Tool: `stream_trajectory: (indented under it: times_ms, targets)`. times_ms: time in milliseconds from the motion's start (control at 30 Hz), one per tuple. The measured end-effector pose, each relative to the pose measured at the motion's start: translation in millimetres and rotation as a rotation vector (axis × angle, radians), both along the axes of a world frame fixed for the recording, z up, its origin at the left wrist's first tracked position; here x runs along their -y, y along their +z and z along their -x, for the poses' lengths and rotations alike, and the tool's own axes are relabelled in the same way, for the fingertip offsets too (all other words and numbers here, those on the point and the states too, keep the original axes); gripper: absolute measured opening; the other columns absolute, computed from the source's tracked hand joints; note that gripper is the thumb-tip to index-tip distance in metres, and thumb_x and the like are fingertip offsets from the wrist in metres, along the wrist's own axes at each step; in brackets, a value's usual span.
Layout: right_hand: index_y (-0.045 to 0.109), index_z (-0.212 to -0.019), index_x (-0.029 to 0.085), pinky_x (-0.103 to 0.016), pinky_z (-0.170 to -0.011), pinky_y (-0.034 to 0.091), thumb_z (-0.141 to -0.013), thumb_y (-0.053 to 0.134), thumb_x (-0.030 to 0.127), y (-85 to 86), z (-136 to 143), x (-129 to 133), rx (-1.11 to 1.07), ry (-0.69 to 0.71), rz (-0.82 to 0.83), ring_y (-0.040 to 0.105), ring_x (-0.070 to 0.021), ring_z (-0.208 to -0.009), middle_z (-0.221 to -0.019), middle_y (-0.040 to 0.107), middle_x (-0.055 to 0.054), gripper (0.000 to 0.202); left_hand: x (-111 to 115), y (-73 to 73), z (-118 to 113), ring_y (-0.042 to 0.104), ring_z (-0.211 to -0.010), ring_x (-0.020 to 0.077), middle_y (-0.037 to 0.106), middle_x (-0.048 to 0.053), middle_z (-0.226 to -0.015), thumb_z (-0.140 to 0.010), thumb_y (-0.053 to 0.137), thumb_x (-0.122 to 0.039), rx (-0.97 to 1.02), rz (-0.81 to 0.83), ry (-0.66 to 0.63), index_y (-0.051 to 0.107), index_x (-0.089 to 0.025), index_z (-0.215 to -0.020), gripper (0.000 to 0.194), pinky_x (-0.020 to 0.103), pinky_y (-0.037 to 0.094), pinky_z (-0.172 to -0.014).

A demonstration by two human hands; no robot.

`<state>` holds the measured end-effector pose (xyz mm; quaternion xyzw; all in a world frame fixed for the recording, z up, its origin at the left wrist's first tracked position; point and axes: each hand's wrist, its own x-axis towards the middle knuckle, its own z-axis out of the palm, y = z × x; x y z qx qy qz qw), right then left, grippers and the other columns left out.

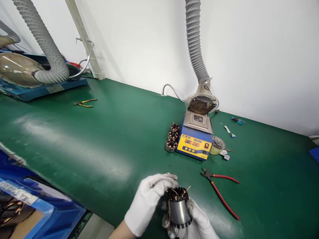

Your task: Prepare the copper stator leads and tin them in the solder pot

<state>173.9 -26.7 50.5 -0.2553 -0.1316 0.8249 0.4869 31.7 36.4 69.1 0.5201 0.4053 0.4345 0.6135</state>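
Cradling the motor stator (178, 208) low over the green bench (99, 146), the gloved right hand (196, 224) grips its body while the left hand (151, 196) pinches its top wires, red-handled pliers (220, 192) lying just beside.

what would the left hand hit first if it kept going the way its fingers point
The white-gloved left hand points right, fingertips already on the top of the grey metal motor stator with copper windings, so it meets that first.

Four stators (177, 207), two pliers (219, 189)
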Motion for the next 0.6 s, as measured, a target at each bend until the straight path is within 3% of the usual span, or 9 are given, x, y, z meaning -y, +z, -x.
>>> stream_trajectory:
  times_ms: [67,167,200,267,333,367,433,500,600]
  targets:
    - [0.064,-0.104,0.015,-0.029,-0.064,0.048,-0.073,0.067,0.049,0.5,-2,3,-0.092,-0.011,0.059,0.064,-0.0232,-0.08,-0.097,0.066,-0.011,0.046,2,2.2,6,0.058,-0.106,0.0187,0.068,0.003,-0.104,-0.073,0.062,-0.039,-0.053,0.058,-0.036,0.069,-0.023,-0.087,0.022,0.027,0.043,-0.096]
    - [0.066,-0.099,0.016,-0.032,-0.072,0.048,-0.073,0.067,0.047,2.4,-3,3,-0.117,-0.079,0.111,0.062,-0.0219,-0.084,-0.1,0.065,-0.01,0.041,9,4.3,7,0.046,-0.122,0.0235,0.051,0.003,-0.131,-0.049,0.081,-0.028,-0.247,0.001,-0.299,0.056,-0.028,-0.119,0.074,0.031,0.034,-0.107]
    - [0.066,-0.097,0.017,-0.032,-0.072,0.048,-0.072,0.068,0.045,2.8,-2,3,-0.097,-0.106,0.112,0.062,-0.0212,-0.084,-0.101,0.065,-0.009,0.038,10,5.3,4,0.045,-0.123,0.0241,0.051,0.002,-0.132,-0.043,0.081,-0.021,-0.258,-0.017,-0.352,0.055,-0.029,-0.12,0.081,0.031,0.033,-0.108]
    - [0.066,-0.096,0.018,-0.031,-0.068,0.048,-0.073,0.069,0.041,2.9,0,2,-0.047,-0.121,0.086,0.062,-0.0204,-0.08,-0.096,0.066,-0.008,0.032,10,8.0,-6,0.049,-0.118,0.0222,0.06,0.001,-0.12,-0.051,0.075,-0.02,-0.201,0.021,-0.296,0.067,-0.028,-0.103,0.053,0.03,0.035,-0.105]
    - [0.065,-0.097,0.018,-0.029,-0.063,0.047,-0.075,0.068,0.039,2.1,2,2,-0.026,-0.089,0.039,0.063,-0.0199,-0.074,-0.09,0.067,-0.008,0.031,7,9.8,-15,0.055,-0.11,0.0207,0.069,0.004,-0.1,-0.062,0.067,-0.026,-0.077,0.148,-0.133,0.073,-0.023,-0.077,0.016,0.028,0.04,-0.099]
    - [0.065,-0.098,0.017,-0.028,-0.061,0.046,-0.075,0.068,0.04,1.6,3,2,-0.036,-0.057,0.023,0.063,-0.0193,-0.072,-0.089,0.067,-0.009,0.032,5,9.7,-18,0.058,-0.103,0.0205,0.071,0.005,-0.089,-0.067,0.064,-0.031,-0.007,0.203,-0.055,0.071,-0.02,-0.067,0.013,0.027,0.043,-0.095]
    - [0.066,-0.099,0.015,-0.024,-0.059,0.046,-0.075,0.066,0.045,0.9,2,3,-0.098,0.01,0.026,0.063,-0.0185,-0.072,-0.093,0.066,-0.01,0.038,3,6.9,-17,0.063,-0.089,0.0199,0.071,0.005,-0.076,-0.071,0.062,-0.042,0.169,0.249,0.098,0.068,-0.018,-0.061,0.026,0.029,0.047,-0.089]
    - [0.065,-0.104,0.015,-0.024,-0.061,0.046,-0.074,0.065,0.051,1.1,0,3,-0.176,0.048,0.061,0.064,-0.0192,-0.076,-0.094,0.066,-0.01,0.047,5,1.4,-10,0.063,-0.089,0.0191,0.071,0.004,-0.084,-0.07,0.064,-0.047,0.216,0.227,0.15,0.069,-0.018,-0.073,0.029,0.029,0.048,-0.09]
    - [0.065,-0.105,0.017,-0.032,-0.069,0.048,-0.073,0.062,0.058,2.7,-4,1,-0.21,0.033,0.114,0.063,-0.0205,-0.078,-0.099,0.066,-0.009,0.052,15,-6.0,-2,0.055,-0.111,0.0215,0.061,0.003,-0.117,-0.058,0.076,-0.027,-0.02,0.227,-0.081,0.06,-0.027,-0.111,0.056,0.031,0.042,-0.1]
